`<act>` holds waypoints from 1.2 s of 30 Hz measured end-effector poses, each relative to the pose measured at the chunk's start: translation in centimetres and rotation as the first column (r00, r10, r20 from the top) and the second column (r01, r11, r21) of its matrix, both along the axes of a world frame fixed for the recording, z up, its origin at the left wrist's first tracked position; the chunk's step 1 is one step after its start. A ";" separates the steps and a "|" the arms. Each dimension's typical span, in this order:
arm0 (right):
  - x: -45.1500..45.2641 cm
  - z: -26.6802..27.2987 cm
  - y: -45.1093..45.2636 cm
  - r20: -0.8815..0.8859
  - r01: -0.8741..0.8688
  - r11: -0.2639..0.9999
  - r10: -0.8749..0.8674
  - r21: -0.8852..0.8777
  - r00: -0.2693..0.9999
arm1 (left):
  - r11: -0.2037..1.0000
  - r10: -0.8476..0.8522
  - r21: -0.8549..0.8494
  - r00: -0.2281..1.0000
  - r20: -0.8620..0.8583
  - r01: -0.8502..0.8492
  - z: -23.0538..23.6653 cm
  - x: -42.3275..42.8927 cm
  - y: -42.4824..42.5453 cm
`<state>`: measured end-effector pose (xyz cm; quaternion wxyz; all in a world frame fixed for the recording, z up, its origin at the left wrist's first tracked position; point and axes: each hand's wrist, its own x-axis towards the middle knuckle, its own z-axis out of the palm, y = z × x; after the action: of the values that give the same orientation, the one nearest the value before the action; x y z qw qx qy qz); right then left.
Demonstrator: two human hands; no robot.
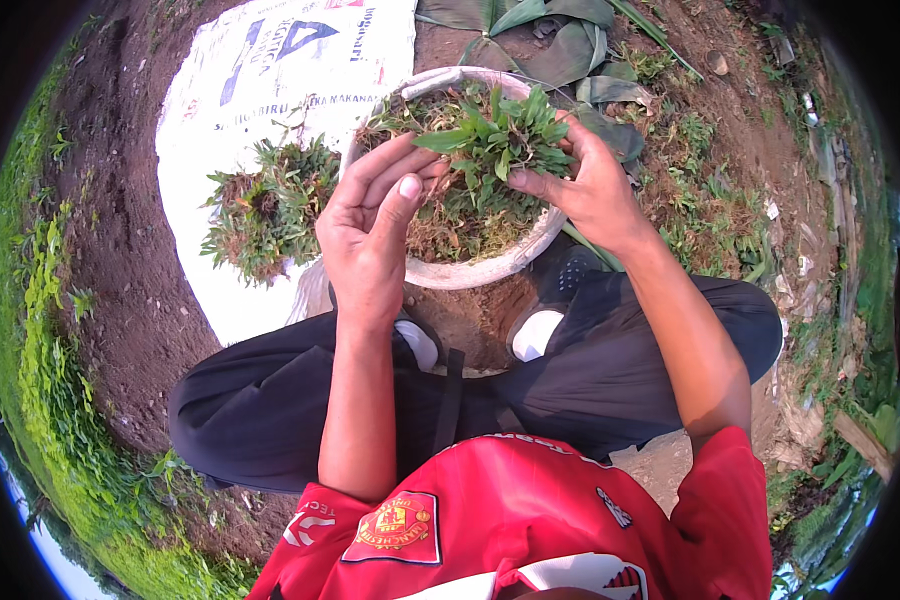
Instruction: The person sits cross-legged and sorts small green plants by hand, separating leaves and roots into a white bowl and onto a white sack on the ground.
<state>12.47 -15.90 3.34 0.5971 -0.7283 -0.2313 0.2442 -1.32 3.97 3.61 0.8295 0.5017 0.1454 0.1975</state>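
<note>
A clump of broad-bladed grass sod (506,142) is gripped at its right side by my right hand (589,176), thumb in front and fingers behind. My left hand (367,217) is curved at the clump's left, thumb spread from the fingers. Its fingertips reach the leaves, but whether they touch is unclear. Both hands are above a round white-rimmed tub (465,276), which holds more grass and dry, brownish plant bits (450,236). Left of the tub, another heap of grass clumps (274,206) lies on a white woven sack (195,225).
Large wilted green leaves (555,45) lie beyond the tub. Loose grass and dry scraps (709,202) litter the soil at right. My bent legs (270,405) flank the tub's near side. Bare brown soil (120,225) runs along the left, bordered by green plants (52,360).
</note>
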 end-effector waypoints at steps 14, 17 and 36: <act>-0.3 1.2 0.5 -0.471 0.204 0.965 -0.106 0.162 0.876 | 0.935 0.034 0.353 0.989 -0.143 0.019 -1.4 0.2 -0.5; -0.4 1.2 0.5 -0.495 0.197 0.966 -0.092 0.166 0.864 | 0.921 0.011 0.387 0.990 -0.143 0.046 -1.8 0.5 -1.1; 0.1 0.7 0.4 -0.584 0.326 0.939 -0.206 0.108 0.786 | 0.489 0.305 0.871 0.945 -0.115 -0.052 -3.7 1.0 0.3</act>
<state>12.54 -15.46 4.06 0.7380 -0.5838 0.0371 0.3364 -0.32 4.28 -0.07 0.4203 0.8485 0.1849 0.2630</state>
